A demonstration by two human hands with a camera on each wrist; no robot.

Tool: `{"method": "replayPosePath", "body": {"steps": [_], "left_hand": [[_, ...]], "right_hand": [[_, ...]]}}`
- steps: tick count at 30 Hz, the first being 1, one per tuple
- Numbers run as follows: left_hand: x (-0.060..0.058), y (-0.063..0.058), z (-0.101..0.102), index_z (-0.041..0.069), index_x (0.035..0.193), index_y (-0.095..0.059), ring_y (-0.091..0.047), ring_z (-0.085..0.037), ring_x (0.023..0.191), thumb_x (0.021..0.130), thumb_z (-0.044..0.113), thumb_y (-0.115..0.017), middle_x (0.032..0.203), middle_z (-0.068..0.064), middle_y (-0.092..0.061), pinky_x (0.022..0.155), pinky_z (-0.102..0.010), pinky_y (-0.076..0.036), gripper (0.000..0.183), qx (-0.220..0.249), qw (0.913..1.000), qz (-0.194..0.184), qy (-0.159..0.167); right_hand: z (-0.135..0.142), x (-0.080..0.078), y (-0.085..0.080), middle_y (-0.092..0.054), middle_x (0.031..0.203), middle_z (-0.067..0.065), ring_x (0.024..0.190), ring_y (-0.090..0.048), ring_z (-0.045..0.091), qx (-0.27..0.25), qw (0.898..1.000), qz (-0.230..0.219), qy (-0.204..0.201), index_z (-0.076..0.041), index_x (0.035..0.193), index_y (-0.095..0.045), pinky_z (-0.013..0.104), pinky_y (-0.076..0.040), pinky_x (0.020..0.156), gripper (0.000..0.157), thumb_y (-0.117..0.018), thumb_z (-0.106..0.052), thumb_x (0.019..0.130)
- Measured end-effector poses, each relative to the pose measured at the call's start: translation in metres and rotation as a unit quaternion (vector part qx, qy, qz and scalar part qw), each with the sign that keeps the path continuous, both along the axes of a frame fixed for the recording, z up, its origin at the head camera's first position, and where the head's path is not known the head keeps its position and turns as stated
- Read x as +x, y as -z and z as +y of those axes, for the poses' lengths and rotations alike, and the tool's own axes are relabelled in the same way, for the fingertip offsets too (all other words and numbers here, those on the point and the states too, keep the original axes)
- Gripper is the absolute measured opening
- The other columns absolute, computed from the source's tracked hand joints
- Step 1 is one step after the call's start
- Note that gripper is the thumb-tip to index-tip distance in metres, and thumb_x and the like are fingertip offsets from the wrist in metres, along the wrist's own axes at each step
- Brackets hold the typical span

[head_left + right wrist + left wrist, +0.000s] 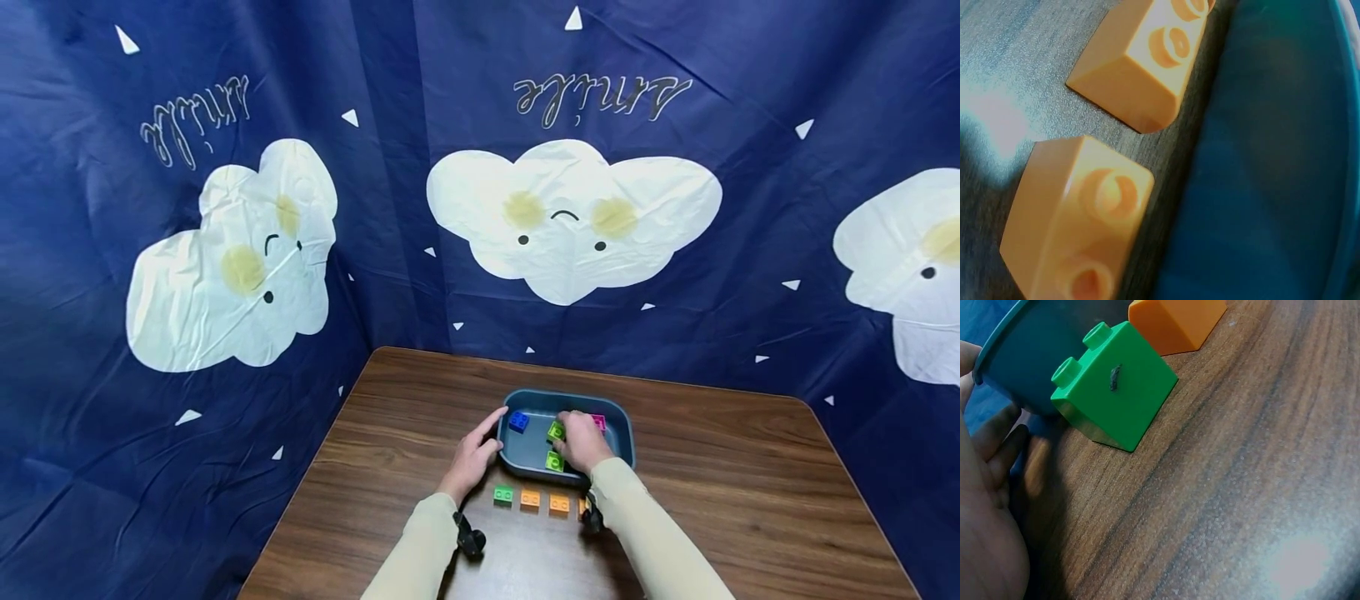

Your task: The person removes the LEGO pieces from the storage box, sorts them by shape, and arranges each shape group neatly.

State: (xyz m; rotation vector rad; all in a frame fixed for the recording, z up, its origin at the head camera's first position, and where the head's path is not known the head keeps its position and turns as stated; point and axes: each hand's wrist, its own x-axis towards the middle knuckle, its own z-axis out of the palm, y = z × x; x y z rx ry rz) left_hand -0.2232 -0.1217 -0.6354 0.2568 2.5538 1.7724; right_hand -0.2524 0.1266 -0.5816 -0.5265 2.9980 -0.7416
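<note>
A blue-grey tray [528,398] stands on the table. My left hand [471,457] touches its left side, with index finger and thumb extended at the rim; in the left wrist view its lower fingers lie by the outer wall. My right hand [585,442] reaches inside and pinches a lime green toy brick [556,432] between thumb and index finger. Another lime green brick [555,462] lies just below it. A dark blue brick [518,422] sits at the tray's left, and a pink brick [599,422] is partly hidden behind my right hand.
In front of the tray stands a row: a green brick [503,496], then orange bricks [530,499], the rightmost partly covered by my right wrist. The orange bricks [1138,65] have sloped sides. Behind the wooden table [712,433] hangs a dark blue curtain [390,208] with clouds.
</note>
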Motion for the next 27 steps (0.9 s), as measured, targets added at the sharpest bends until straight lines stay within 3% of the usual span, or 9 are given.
{"method": "replayPosePath", "body": {"steps": [2, 4, 6, 8, 11, 19, 27], "left_hand": [[0.0, 0.0, 0.0, 0.044, 0.155, -0.05, -0.061, -0.018, 0.095, 0.095, 0.016, -0.057, 0.134, -0.005, -0.064, 0.098, -0.044, -0.043, 0.067, 0.001, 1.0, -0.008, -0.001], [0.0, 0.0, 0.001, 0.044, 0.155, -0.05, -0.057, -0.019, 0.089, 0.095, 0.016, -0.057, 0.132, -0.006, -0.064, 0.096, -0.043, -0.042, 0.067, 0.002, 0.9999, -0.011, -0.002], [0.0, 0.0, 0.001, 0.044, 0.155, -0.05, -0.061, -0.018, 0.105, 0.095, 0.016, -0.057, 0.143, -0.001, -0.062, 0.104, -0.046, -0.041, 0.067, -0.001, 1.0, -0.007, -0.003], [0.0, 0.001, 0.0, 0.044, 0.155, -0.051, -0.054, -0.017, 0.13, 0.094, 0.016, -0.057, 0.154, 0.006, -0.054, 0.113, -0.05, -0.037, 0.067, -0.001, 1.0, -0.003, -0.003], [0.0, 0.002, 0.0, 0.043, 0.154, -0.052, -0.045, -0.02, 0.144, 0.094, 0.015, -0.057, 0.159, 0.008, -0.049, 0.119, -0.056, -0.032, 0.067, 0.006, 1.0, 0.001, -0.002], [-0.001, 0.003, -0.001, 0.043, 0.155, -0.051, -0.041, -0.021, 0.149, 0.094, 0.015, -0.057, 0.16, 0.008, -0.048, 0.121, -0.058, -0.03, 0.067, 0.013, 0.9999, -0.001, 0.003], [-0.001, 0.002, 0.0, 0.039, 0.156, -0.051, -0.041, -0.022, 0.149, 0.095, 0.015, -0.057, 0.16, 0.008, -0.048, 0.121, -0.058, -0.03, 0.066, 0.014, 0.9999, -0.004, 0.003]], "right_hand": [[0.002, 0.001, -0.001, -0.07, 0.11, 0.02, 0.102, -0.067, 0.032, -0.008, 1.0, -0.002, 0.005, 0.005, 0.123, -0.07, 0.05, -0.057, 0.091, 0.041, -0.083, -0.008, 0.086], [0.004, 0.001, -0.002, -0.068, 0.115, 0.022, 0.104, -0.067, 0.033, -0.012, 1.0, -0.002, 0.009, 0.005, 0.127, -0.068, 0.051, -0.057, 0.093, 0.046, -0.082, -0.009, 0.086], [0.005, 0.002, -0.004, -0.067, 0.118, 0.021, 0.104, -0.066, 0.032, -0.015, 1.0, -0.003, 0.012, 0.004, 0.13, -0.067, 0.05, -0.057, 0.091, 0.049, -0.081, -0.01, 0.086], [0.007, 0.003, -0.006, -0.066, 0.119, 0.021, 0.101, -0.066, 0.03, -0.018, 1.0, 0.0, 0.016, 0.004, 0.131, -0.067, 0.048, -0.058, 0.088, 0.05, -0.081, -0.011, 0.085], [0.008, 0.006, -0.01, -0.065, 0.118, 0.02, 0.097, -0.064, 0.027, -0.029, 0.999, 0.001, 0.022, 0.003, 0.131, -0.068, 0.045, -0.057, 0.083, 0.05, -0.08, -0.01, 0.085], [0.01, 0.014, -0.014, -0.066, 0.116, 0.013, 0.089, -0.061, 0.022, -0.07, 0.997, 0.004, 0.025, -0.003, 0.124, -0.071, 0.042, -0.055, 0.078, 0.041, -0.081, -0.009, 0.085], [0.009, 0.019, -0.017, -0.07, 0.116, 0.009, 0.093, -0.062, 0.021, -0.092, 0.996, 0.012, 0.02, -0.006, 0.122, -0.07, 0.047, -0.054, 0.086, 0.042, -0.082, -0.011, 0.083]]}}
